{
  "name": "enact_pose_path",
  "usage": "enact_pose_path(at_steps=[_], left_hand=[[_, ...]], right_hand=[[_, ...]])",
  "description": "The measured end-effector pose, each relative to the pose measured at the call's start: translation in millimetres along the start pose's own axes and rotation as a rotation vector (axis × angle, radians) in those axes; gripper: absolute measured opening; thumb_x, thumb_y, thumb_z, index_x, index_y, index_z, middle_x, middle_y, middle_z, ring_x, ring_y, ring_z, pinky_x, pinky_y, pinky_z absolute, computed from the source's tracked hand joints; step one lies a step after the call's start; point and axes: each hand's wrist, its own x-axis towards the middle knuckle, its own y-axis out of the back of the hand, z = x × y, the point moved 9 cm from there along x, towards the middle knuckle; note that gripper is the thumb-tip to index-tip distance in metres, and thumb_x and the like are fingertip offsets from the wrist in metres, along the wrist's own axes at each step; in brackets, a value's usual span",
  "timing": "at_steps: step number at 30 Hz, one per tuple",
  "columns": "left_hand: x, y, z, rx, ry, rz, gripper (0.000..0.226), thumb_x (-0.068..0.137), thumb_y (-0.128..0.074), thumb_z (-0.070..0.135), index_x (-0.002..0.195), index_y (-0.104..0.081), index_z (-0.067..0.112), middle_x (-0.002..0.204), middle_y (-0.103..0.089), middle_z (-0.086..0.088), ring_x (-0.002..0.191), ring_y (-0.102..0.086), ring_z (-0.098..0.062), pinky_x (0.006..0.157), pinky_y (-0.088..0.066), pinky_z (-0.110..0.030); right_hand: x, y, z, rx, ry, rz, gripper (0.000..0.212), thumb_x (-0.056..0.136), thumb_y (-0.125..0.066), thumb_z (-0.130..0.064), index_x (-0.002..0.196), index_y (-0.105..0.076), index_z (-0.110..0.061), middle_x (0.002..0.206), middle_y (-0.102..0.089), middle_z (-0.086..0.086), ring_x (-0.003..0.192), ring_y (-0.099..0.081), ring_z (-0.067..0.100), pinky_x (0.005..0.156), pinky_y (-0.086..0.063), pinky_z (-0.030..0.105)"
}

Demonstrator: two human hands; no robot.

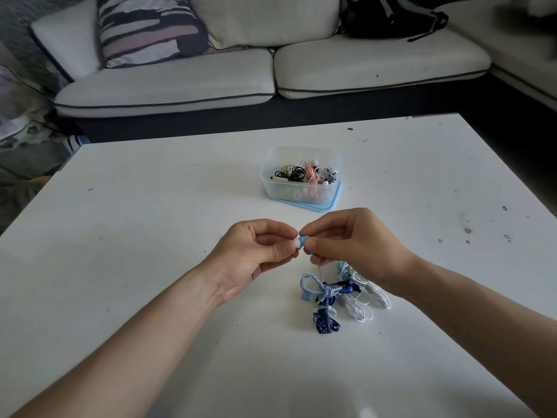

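- Forearms come in from the bottom edge, bare, and meet over the near half of the white table (150, 206).
- Dark blue bundle (325, 319) of coiled earphone cord lies nearest on the tabletop, just below the right wrist.
- White bundle (358, 310) lies just beside it on the right, and a light blue bundle (312, 283) sits just behind; the three touch and overlap in one small heap, partly hidden under the right hand.
- A thin white cable (319, 271) rises from that heap to the fingers above.
- Left hand (259, 251) is palm-up, thumb and forefinger pinched on the white end of a small earbud (301, 240); the other fingers curl loosely beneath.
- Right hand (346, 245) is knuckles-up, thumb and forefinger pinched on the blue end of the same earbud — so the earbud sits between the two sets of fingertips, held above the table and a little behind the heap.
- Beyond the hands, near the middle of the table, stands a clear plastic container (268, 164) holding a tangle of black, pink-striped, white and green cords.
- The container rests on a light blue lid (331, 206), whose edge shows along its front and right side.
- Dark specks mark the tabletop — mostly on the right side.
- Past the table's far edge is a pale sofa (376, 64) with dark piping.
- A striped cushion (147, 28) leans at its left end, and a black bag (391, 16) lies toward the right.
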Motion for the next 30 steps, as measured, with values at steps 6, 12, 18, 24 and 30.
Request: enact_pose_path(at_steps=[6, 12, 18, 24, 30], left_hand=[[0.4, 0.3, -2.2, 0.006, 0.012, 0.009, 0.017, 0.059, -0.074, 0.003, 0.074, -0.073, 0.011, 0.077, -0.073, -0.012, 0.067, -0.071, -0.018, 0.064, -0.057, -0.021], [0.4, -2.5, -1.8, -0.005, 0.005, -0.018, 0.014, 0.061, -0.074, 0.005, 0.069, -0.076, 0.015, 0.078, -0.073, -0.011, 0.067, -0.071, -0.017, 0.065, -0.056, -0.021], [0.4, -1.7, -2.3, -0.014, 0.003, -0.003, 0.015, 0.060, -0.074, 0.003, 0.072, -0.075, 0.013, 0.077, -0.073, -0.011, 0.067, -0.071, -0.018, 0.064, -0.057, -0.021], [1.4, -0.2, -4.8, -0.014, 0.010, 0.018, 0.020, 0.061, -0.073, 0.002, 0.079, -0.071, 0.008, 0.077, -0.073, -0.012, 0.067, -0.071, -0.019, 0.065, -0.057, -0.021], [1.3, -2.0, -2.7, -0.029, -0.007, 0.006, 0.020, 0.061, -0.073, 0.003, 0.080, -0.070, 0.008, 0.079, -0.073, -0.012, 0.068, -0.070, -0.018, 0.065, -0.057, -0.021]], right_hand=[[0.2, -0.8, -0.8, -0.048, 0.024, -0.004, 0.015, 0.085, -0.072, 0.004, 0.089, -0.076, -0.010, 0.081, -0.075, 0.017, 0.069, -0.070, 0.020, 0.070, -0.059, 0.029], [0.2, -2.4, 3.6, 0.055, -0.026, -0.063, 0.012, 0.089, -0.068, 0.001, 0.094, -0.077, -0.005, 0.080, -0.072, 0.014, 0.071, -0.066, 0.018, 0.069, -0.055, 0.025], [0.2, -1.0, 2.5, 0.043, -0.007, -0.038, 0.012, 0.088, -0.069, 0.003, 0.092, -0.077, -0.005, 0.078, -0.072, 0.013, 0.069, -0.067, 0.019, 0.068, -0.056, 0.025], [0.9, 0.2, 0.8, -0.040, 0.033, -0.004, 0.014, 0.086, -0.071, 0.004, 0.091, -0.076, -0.008, 0.080, -0.075, 0.016, 0.069, -0.069, 0.019, 0.069, -0.057, 0.027], [2.2, 0.2, 5.4, 0.047, -0.013, -0.045, 0.010, 0.088, -0.069, 0.000, 0.096, -0.076, -0.002, 0.080, -0.072, 0.013, 0.069, -0.066, 0.017, 0.068, -0.055, 0.023]])
